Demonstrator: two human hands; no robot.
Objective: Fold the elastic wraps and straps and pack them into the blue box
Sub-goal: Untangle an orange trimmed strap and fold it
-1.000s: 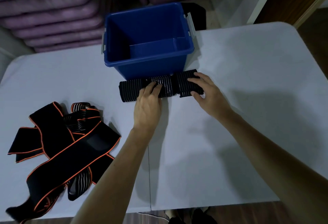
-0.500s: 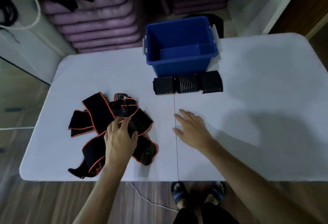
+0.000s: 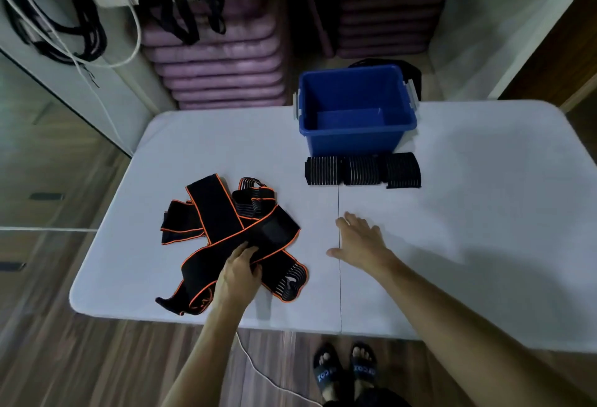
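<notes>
The white surface (image 3: 484, 213) has a wide bare stretch on its right half, reaching to the rounded far corner, and a seam runs down its middle. The blue box (image 3: 355, 138) stands open at the far edge, with three folded wraps (image 3: 361, 170) in a row touching its near wall. The tangled straps (image 3: 226, 232) lie near the left front edge. The left hand (image 3: 237, 277) reaches in palm down, its fingers curled round one strap, apparently gripping it. The right hand (image 3: 360, 242) hovers flat just right of the seam, fingers spread wide and holding nothing.
</notes>
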